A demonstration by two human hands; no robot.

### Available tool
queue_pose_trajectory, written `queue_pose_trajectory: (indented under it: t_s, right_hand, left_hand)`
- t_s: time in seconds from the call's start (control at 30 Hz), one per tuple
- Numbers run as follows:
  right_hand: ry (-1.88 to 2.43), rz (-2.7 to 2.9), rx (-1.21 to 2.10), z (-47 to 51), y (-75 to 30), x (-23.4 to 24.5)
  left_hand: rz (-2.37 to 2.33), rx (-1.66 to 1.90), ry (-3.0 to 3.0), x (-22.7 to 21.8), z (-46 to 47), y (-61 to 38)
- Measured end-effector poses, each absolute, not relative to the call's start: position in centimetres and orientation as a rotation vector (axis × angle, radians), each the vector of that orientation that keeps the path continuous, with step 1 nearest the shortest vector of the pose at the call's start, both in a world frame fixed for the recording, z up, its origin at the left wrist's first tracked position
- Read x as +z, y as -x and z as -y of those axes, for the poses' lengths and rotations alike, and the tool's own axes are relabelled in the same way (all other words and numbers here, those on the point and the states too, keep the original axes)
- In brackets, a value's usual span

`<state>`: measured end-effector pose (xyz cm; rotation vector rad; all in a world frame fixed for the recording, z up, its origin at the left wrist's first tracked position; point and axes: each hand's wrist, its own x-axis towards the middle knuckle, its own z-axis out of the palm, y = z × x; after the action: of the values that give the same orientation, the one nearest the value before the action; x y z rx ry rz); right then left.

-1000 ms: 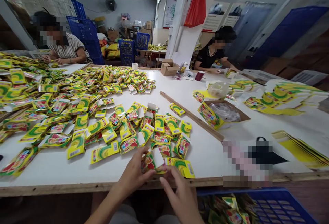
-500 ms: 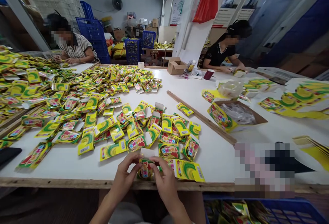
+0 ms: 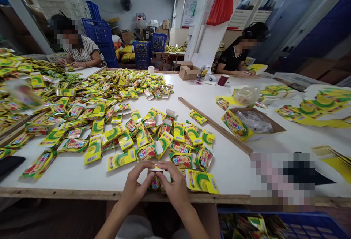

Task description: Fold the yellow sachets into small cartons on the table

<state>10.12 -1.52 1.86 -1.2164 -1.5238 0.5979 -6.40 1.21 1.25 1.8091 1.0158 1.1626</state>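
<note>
Both hands have drawn together in the last half second, and their fingertips [image 3: 144, 165] now meet over the white flap [image 3: 156, 168], which stood open before. The left hand [image 3: 134, 187] and the right hand [image 3: 177, 187] pinch a small yellow carton [image 3: 154, 184] from either side, just above the near edge of the white table [image 3: 68, 180]. A flat carton [image 3: 201, 181] lies just beside the right hand, and a heap of cartons [image 3: 153, 136] spreads beyond it. Uneven pressure could crease the flap, and a slipped grip could drop the carton off the table edge.
</note>
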Motion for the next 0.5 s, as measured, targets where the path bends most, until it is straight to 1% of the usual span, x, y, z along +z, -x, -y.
queue_pose_trajectory:
  t_s: [0.13,0.5]
  right_hand:
    - [1.224,1.513,0.599,1.7,-9.7,2.0]
    - [1.377,1.425,0.577,0.6,-9.3,3.2]
  left_hand:
    - [-1.061,1.176,-1.763,1.9,-1.0,6.2]
    - [-1.146,1.162,-1.540,1.7,-1.6,5.5]
